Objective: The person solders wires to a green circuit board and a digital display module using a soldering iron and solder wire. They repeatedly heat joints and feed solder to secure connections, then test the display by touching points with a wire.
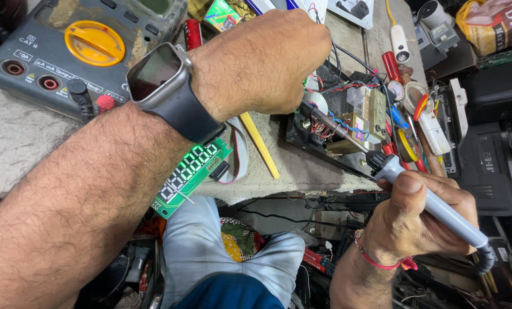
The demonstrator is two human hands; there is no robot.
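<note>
My right hand (419,220) grips a grey soldering iron (433,206), its metal tip pointing up-left at a circuit assembly (353,123) with red and blue wires. My left hand (261,63), with a dark smartwatch (164,86) on the wrist, reaches over the bench to the same assembly; its fingers are curled and hidden behind the hand, so what they pinch cannot be seen. A green display board (190,174) with several digit segments lies under my left wrist at the bench edge.
A grey multimeter (67,46) with a yellow dial sits at the far left. A yellow stick (260,143) lies on the stone bench (16,143). Tools, tape rolls and a white plug crowd the right side. My knee in grey trousers (210,252) is below.
</note>
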